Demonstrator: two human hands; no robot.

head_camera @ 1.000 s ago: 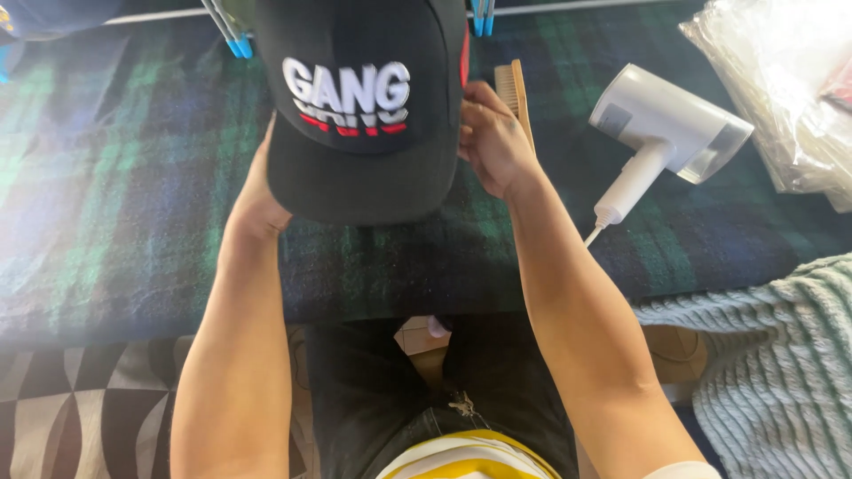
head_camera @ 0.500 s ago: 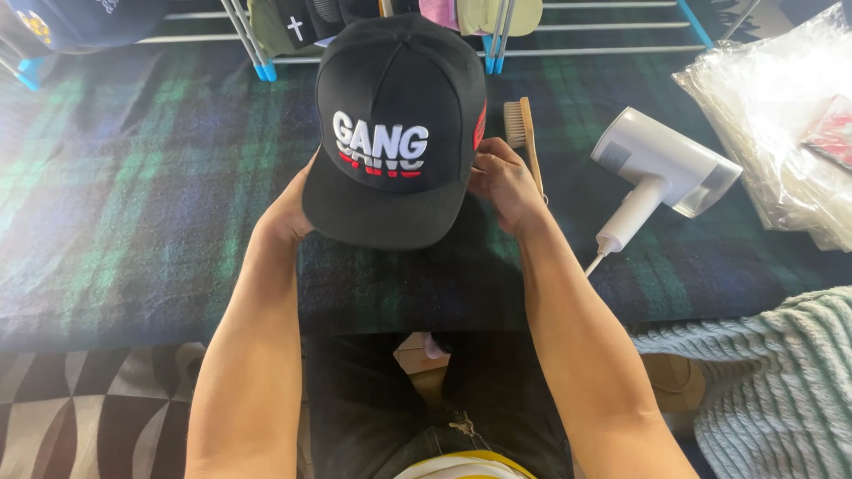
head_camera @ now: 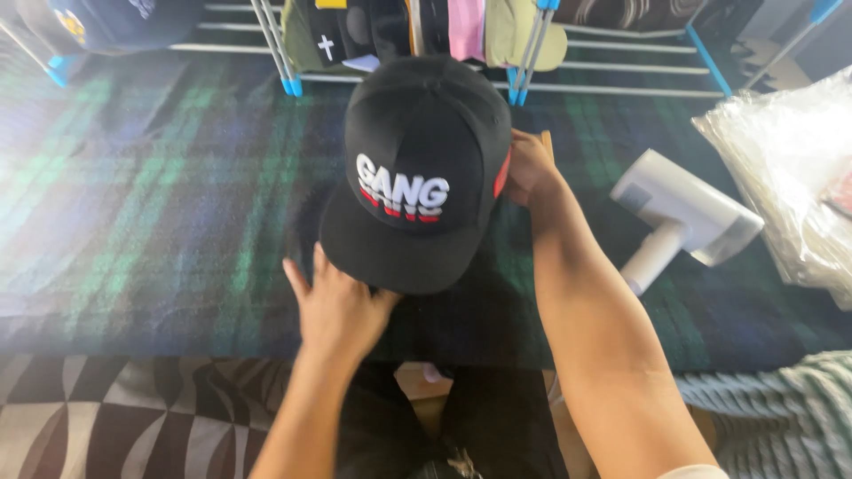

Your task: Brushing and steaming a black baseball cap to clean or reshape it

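Black cap (head_camera: 417, 168) with white and red stitched lettering sits over the dark plaid blanket (head_camera: 160, 204), brim toward the wearer. Right hand (head_camera: 530, 167) grips the cap's right side, fingers curled closed on the crown edge. Left hand (head_camera: 333, 306) lies under the brim, fingers spread open, touching its underside. White handheld steamer (head_camera: 683, 217) lies right of the cap, well apart. Rack of caps (head_camera: 426, 31) stands behind; clear plastic bags (head_camera: 790, 160) at far right
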